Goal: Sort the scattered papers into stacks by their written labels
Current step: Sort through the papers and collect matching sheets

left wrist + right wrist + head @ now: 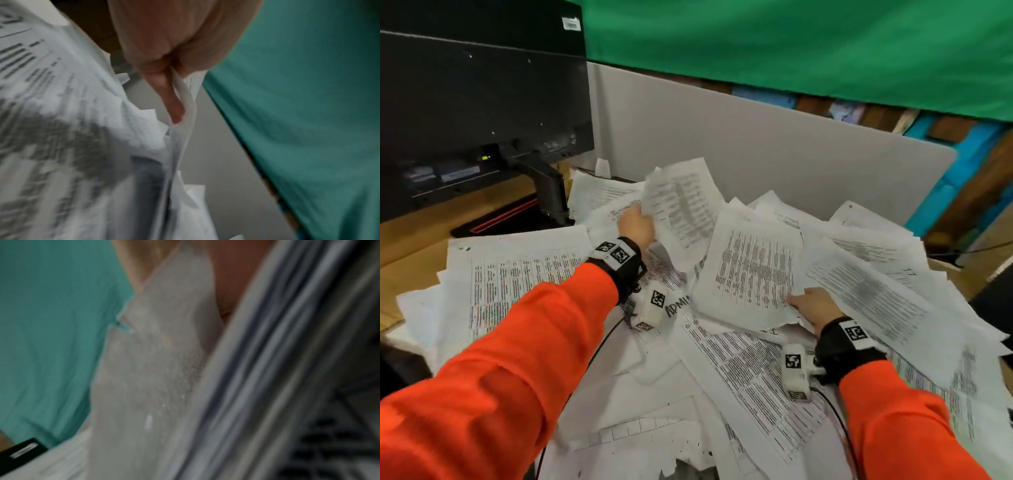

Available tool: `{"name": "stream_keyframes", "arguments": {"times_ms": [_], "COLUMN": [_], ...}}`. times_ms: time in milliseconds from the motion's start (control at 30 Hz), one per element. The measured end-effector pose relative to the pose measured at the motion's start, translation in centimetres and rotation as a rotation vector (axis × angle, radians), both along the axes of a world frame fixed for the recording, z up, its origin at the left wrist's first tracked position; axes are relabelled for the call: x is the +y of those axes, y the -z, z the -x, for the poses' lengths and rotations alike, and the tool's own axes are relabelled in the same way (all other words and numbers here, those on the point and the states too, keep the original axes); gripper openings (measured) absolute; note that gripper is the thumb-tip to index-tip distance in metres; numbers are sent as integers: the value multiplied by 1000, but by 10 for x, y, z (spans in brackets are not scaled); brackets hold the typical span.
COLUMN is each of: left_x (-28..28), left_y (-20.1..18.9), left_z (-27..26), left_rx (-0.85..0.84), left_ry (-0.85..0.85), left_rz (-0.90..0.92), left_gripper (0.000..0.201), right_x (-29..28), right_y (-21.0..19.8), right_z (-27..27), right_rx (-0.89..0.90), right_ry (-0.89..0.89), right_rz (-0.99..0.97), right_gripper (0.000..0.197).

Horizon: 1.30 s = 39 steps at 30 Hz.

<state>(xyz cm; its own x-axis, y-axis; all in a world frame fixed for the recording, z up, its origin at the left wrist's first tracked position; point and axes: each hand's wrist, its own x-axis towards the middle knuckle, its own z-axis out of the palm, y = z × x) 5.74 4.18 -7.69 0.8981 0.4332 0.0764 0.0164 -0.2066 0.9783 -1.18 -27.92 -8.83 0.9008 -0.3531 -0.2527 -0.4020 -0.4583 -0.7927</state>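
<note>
Papers [722, 359] lie in a loose heap over most of the table [410, 260], from its near edge back to the grey partition [756, 144] along the far edge, with no sorted stacks visible yet. The left hand [637, 224] pinches one printed sheet [683, 205] by its edge, thumb against curled fingers [174, 105], and holds it lifted above the far middle of the heap. The right hand [813, 306] grips a thicker bundle [753, 270] at its near edge, fingers tucked under and out of sight; several layered sheet edges show in the right wrist view.

Torn and ragged edges show near the front of the heap, so a quick pull on the pinched sheet could rip it, or drag neighbours along with it. The bundle could fan out and slide apart if the grip loosens. Only one written label, reading "ADMI" [677, 306], is legible beside the left wrist; others are hidden or blurred, so a misfiled sheet is a fair risk.

A monitor [482, 96] on its stand [548, 192] takes the far left corner, and the heap leaves little bare table for starting stacks.
</note>
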Motion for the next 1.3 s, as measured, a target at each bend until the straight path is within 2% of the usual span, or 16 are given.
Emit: {"name": "stream_keyframes", "arguments": {"times_ms": [100, 200, 300, 367, 467, 533, 600, 667, 733, 800, 867, 967, 1067, 1133, 1233, 1300], "left_x": [18, -1, -26, -35, -24, 9, 67, 127, 168, 184, 182, 169, 156, 149, 130, 111], "left_y": [-9, -45, -46, -40, -29, -24, -15, -1, 14, 24, 21, 13, 8, 0, -24, -53], "left_z": [-2, 47, 83, 104, 121, 127, 136, 154, 169, 174, 174, 170, 169, 173, 180, 188], "left_rx": [-144, -236, -235, -159, 26, 79, 56, 82, 266, 456, 500, 503, 534, 442, 115, -146], "left_ry": [-96, -19, 90, 231, 462, 261, -127, -447, -590, -589, -540, -428, -264, -286, -258, -174], "left_rz": [114, 347, 449, 364, 304, 269, 201, 152, 120, 80, 45, -28, -132, -184, -457, -584], "left_gripper": [41, 29, 31, 28, 33, 44, 51, 64, 85, 98, 99, 84, 61, 57, 36, 28], "right_x": [4, 20, 63, 96, 124, 126, 120, 113, 108, 107, 106, 101, 101, 103, 100, 101], "right_y": [-2, -22, -50, -55, -27, -7, 15, 34, 45, 48, 46, 46, 42, 43, 54, 56], "right_z": [-5, -2, 11, 13, -18, -30, -36, -38, -38, -38, -35, -32, -27, -28, -38, -37], "right_rx": [55, -143, -288, -227, -190, -114, 7, 102, 90, 60, 50, 50, 49, 38, 33, 36], "right_ry": [-38, -57, -277, -399, -235, -185, -206, -250, -257, -238, -225, -207, -209, -200, -182, -183], "right_rz": [10, 298, -143, -458, -642, -635, -602, -499, -480, -516, -527, -571, -609, -655, -705, -693], "right_gripper": [73, 96, 107, 96, 53, 41, 34, 39, 44, 44, 43, 39, 19, 27, 68, 60]}}
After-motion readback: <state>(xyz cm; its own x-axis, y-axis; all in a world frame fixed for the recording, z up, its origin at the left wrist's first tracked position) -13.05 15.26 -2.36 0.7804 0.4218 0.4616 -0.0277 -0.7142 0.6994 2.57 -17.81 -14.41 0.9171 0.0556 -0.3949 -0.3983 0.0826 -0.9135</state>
